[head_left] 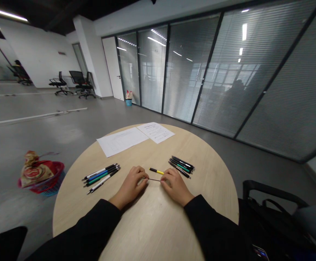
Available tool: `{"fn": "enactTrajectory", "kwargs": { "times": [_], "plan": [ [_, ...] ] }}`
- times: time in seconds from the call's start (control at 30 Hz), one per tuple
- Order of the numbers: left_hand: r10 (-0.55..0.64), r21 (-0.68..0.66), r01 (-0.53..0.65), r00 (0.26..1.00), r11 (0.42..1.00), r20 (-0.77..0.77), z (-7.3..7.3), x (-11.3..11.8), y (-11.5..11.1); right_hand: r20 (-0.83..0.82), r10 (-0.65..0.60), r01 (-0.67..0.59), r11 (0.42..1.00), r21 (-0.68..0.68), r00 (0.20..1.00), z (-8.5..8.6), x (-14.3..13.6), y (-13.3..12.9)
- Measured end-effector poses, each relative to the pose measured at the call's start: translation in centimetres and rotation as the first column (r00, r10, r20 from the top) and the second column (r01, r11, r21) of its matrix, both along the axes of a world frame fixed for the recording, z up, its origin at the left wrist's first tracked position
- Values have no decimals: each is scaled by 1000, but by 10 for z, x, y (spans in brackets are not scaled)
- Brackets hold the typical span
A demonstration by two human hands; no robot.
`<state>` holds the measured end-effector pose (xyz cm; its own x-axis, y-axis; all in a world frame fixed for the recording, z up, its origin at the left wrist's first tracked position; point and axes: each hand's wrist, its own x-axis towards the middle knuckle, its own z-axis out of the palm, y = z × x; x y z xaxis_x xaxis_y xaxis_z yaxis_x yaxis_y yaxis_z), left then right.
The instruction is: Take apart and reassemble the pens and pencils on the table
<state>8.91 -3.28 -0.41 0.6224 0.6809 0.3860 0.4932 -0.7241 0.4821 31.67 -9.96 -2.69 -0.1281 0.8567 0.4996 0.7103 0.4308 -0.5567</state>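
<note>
both forearms, in black sleeves (99, 221), reach forward over the bench (152, 221), the left hand (134, 183) and right hand (175, 184) low above it, turned toward each other with fingers curled. each seems to pinch one end of a thin dark strand (154, 179) — it runs nearly straight across the narrow gap between the hands. just beyond it lies a black-and-yellow pen (155, 171), its yellow end near the right fingers; whether they touch, i cannot tell. a spread row of pens (100, 177) lies left of the left hand, a tighter bunch (181, 166) beyond the right. two paper sheets (122, 140) lie farther off. on the floor at left, a reddish basket (61, 168) holds a printed bag (35, 173) — and by the door, a blue bin (128, 103) holds a pale-and-red bag (128, 95).
</note>
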Motion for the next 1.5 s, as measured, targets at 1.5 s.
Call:
{"fn": "enactTrajectory", "kwargs": {
  "times": [1.5],
  "plan": [
    [302,71,-296,949,952,-90,-4,-20,27,158,-351,353,936,16,923,-12,21,8]
  ]
}}
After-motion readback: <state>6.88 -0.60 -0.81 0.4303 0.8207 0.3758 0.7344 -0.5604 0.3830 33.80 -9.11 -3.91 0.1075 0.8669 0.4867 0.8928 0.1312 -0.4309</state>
